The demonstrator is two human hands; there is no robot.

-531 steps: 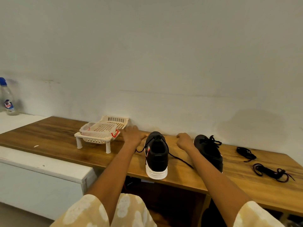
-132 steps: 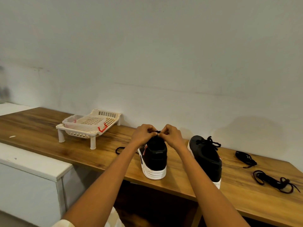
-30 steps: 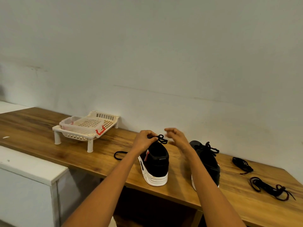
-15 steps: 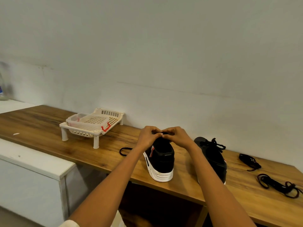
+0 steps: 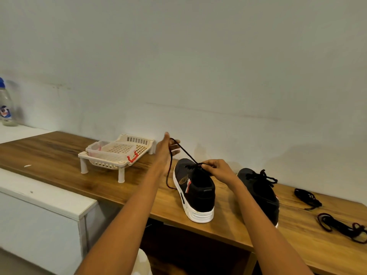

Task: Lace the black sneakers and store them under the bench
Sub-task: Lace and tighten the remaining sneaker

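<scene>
Both forearms are bare from wrist to past the elbow, with no watch, band or bracelet visible on either wrist. The left hand (image 5: 165, 153) and the right hand (image 5: 217, 169) wear no gloves, and no rings can be made out on the fingers that show. At the bottom edge of the view, just beside the left arm, a small patch of pale cream cloth (image 5: 142, 263) with a faint lighter pattern shows.
</scene>
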